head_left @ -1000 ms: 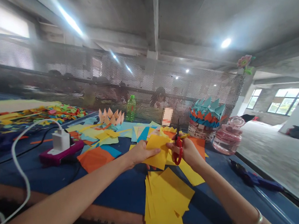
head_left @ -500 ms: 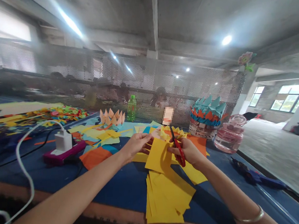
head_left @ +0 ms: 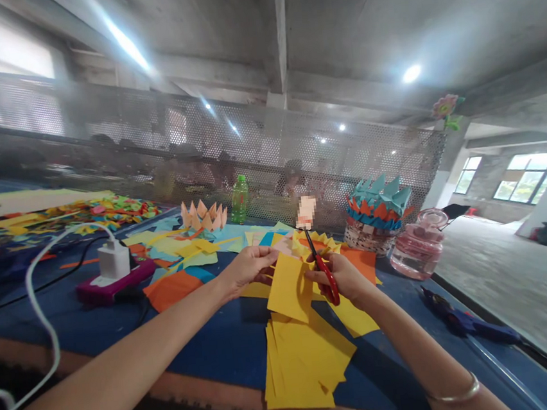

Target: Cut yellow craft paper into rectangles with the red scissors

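Note:
My left hand point(head_left: 253, 266) pinches the upper left edge of a yellow sheet of paper point(head_left: 289, 289). Closed around the red handles of a pair of scissors point(head_left: 328, 280) is my right hand point(head_left: 341, 276), its fingers also against the sheet's right side. The dark blades point up and away from me; I cannot tell whether they are parted. Below the held sheet, a fanned stack of yellow paper point(head_left: 303, 363) reaches the table's front edge. Behind my hands lie a yellow zigzag paper strip point(head_left: 318, 242) and an orange sheet point(head_left: 360, 264).
A pink bottle point(head_left: 417, 246) and a blue glue gun point(head_left: 463, 322) lie to the right. At the back stand folded-paper crowns point(head_left: 379, 201) and a green bottle point(head_left: 240, 198). A purple power strip point(head_left: 91, 292) with a white plug and cable is left, near paper scraps point(head_left: 104, 211).
My hands keep nearly the same hold. The scissors' blades have tilted slightly left, and the whole view has shifted a little.

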`<state>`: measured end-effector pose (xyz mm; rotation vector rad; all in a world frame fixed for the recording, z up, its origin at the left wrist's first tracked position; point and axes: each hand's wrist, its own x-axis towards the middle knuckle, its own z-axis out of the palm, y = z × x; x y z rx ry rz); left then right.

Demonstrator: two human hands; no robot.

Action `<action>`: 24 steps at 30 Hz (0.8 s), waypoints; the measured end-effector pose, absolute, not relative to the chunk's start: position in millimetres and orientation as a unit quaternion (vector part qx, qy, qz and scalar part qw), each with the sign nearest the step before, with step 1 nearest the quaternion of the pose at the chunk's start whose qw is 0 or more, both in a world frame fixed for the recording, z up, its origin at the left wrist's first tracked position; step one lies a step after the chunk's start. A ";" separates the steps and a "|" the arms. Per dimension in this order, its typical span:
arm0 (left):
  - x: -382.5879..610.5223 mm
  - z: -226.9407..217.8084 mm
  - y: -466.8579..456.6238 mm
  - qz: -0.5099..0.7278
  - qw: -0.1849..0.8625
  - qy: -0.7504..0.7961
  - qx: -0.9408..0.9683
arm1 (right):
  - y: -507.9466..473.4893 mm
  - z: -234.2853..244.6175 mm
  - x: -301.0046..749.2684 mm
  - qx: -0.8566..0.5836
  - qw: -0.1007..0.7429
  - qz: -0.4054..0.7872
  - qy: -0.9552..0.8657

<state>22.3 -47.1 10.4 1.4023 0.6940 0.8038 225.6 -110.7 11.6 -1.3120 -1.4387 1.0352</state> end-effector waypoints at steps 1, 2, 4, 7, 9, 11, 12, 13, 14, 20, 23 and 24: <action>22.1 10.2 -47.2 0.353 0.637 0.301 0.615 | -110.6 11.6 225.5 -0.531 0.450 0.420 -0.582; 21.9 10.0 -47.4 0.353 0.637 0.300 0.616 | -110.4 11.5 225.5 -0.531 0.449 0.421 -0.582; 21.4 9.8 -47.5 0.351 0.636 0.298 0.619 | -110.1 11.3 225.4 -0.526 0.449 0.425 -0.584; 20.9 9.9 -47.2 0.340 0.637 0.291 0.628 | -110.6 11.3 224.4 -0.525 0.447 0.426 -0.586; 20.8 10.0 -46.8 0.333 0.634 0.290 0.634 | -111.3 11.5 223.5 -0.533 0.441 0.422 -0.585; 20.8 10.3 -46.6 0.332 0.632 0.294 0.636 | -111.5 11.5 223.0 -0.538 0.438 0.420 -0.585; 20.8 10.4 -46.6 0.333 0.631 0.296 0.635 | -111.3 11.2 223.0 -0.537 0.438 0.420 -0.586; 20.9 10.6 -46.6 0.333 0.631 0.298 0.634 | -110.9 10.8 223.2 -0.535 0.438 0.421 -0.588; 21.1 10.6 -46.7 0.334 0.632 0.300 0.632 | -110.3 10.3 223.6 -0.532 0.438 0.420 -0.590; 23.0 10.5 -48.1 0.341 0.592 0.320 0.656 | -108.3 8.5 225.5 -0.534 0.428 0.423 -0.594; 23.8 11.2 -49.1 0.341 0.568 0.337 0.669 | -108.8 8.7 225.2 -0.532 0.423 0.429 -0.595; 23.8 11.6 -49.4 0.340 0.564 0.340 0.671 | -109.0 8.7 225.1 -0.533 0.421 0.430 -0.595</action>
